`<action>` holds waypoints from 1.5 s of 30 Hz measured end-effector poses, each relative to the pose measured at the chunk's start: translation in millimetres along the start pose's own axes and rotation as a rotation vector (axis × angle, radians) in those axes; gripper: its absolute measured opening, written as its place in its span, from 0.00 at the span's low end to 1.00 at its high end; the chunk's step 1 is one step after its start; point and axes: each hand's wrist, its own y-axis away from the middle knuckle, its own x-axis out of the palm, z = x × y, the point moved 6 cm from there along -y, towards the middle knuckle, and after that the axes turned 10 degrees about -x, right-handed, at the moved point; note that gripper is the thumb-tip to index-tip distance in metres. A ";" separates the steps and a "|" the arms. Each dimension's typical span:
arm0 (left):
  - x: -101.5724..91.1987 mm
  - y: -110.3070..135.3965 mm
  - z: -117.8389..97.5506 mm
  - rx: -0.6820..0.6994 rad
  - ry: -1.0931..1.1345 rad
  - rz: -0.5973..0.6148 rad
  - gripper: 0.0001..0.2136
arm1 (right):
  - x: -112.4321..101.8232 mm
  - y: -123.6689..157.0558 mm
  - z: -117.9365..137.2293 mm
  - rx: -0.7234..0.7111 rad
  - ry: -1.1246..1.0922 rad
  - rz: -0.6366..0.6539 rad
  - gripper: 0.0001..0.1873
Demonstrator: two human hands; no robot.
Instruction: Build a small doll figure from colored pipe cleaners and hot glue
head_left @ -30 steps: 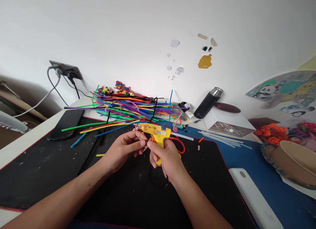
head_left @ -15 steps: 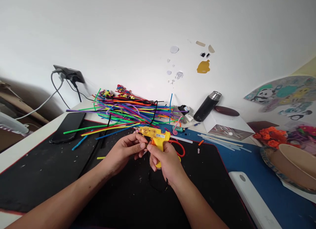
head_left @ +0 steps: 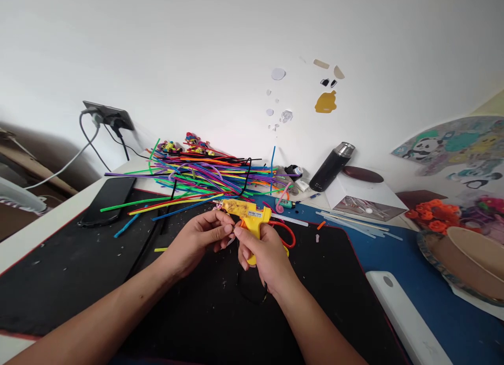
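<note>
My right hand is wrapped round the handle of a yellow glue gun, whose nozzle points left. A glue stick sticks out of its back end. Close beside it, my left hand is closed, thumb and forefinger pinched near the tip of my right thumb. Whatever sits in that pinch is too small and covered to name. A thin black strand loops on the mat below my right hand. Red-orange scissor handles show behind the glue gun.
A heap of coloured pipe cleaners lies against the wall. A black phone rests at left on the black mat. To the right are a black flask, a white box, loose glue sticks and a long white object.
The whole view has shifted slightly. Both hands and the glue gun keep nearly the same pose, with fingertips still close together.
</note>
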 end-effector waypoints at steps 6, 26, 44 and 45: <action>-0.5 0.8 0.3 -0.008 0.011 0.009 0.12 | -0.9 0.4 -0.3 -0.004 0.015 -0.001 0.21; -2.6 0.6 -2.0 0.024 -0.009 -0.053 0.14 | -4.0 -2.3 -3.4 0.007 0.071 -0.010 0.19; 0.4 1.6 -4.2 0.037 -0.038 -0.065 0.15 | -5.9 -3.1 -6.0 -0.027 0.192 -0.017 0.18; 0.4 1.8 -4.4 0.035 -0.032 -0.068 0.15 | -5.8 -2.9 -6.1 -0.031 0.194 -0.010 0.18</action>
